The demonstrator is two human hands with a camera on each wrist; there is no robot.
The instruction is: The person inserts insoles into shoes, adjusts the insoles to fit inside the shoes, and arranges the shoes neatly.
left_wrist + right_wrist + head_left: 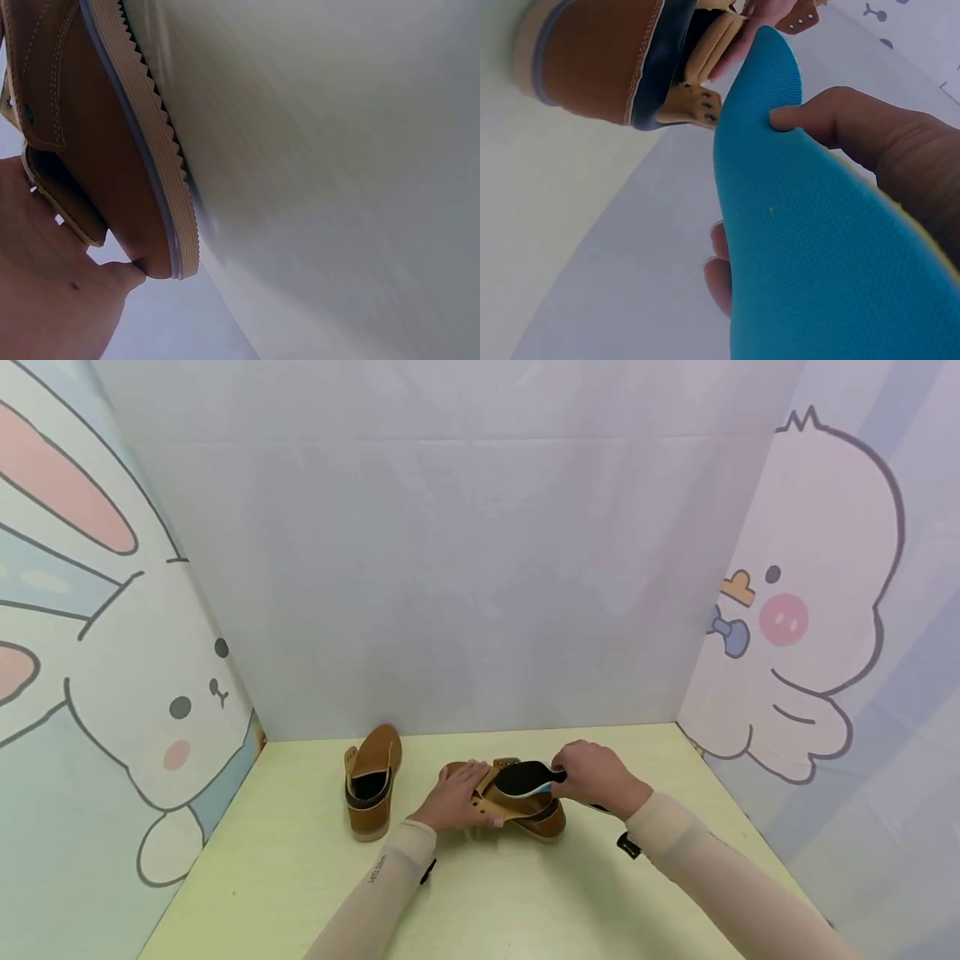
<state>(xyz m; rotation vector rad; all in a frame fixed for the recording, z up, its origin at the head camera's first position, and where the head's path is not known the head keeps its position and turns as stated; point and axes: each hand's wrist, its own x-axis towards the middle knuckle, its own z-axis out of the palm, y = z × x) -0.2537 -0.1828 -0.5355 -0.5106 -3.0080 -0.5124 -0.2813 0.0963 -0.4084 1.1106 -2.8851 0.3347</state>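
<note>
Blue beneath and black on top, the insole (522, 778) is pinched in my right hand (596, 777), its end above the brown shoe (552, 823); from here I can't tell whether they touch. My left hand (454, 800) holds the shoe's front on the counter (285, 893). An eyelet flap (690, 105) could snag and buckle the insole; a slack left hold might let the shoe slide.

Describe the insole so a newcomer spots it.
On the pale table, find the brown shoe the left hand touches. Near it, the right hand holds the insole. Its black and blue faces distinguish it from that shoe and the other shoe.
</note>
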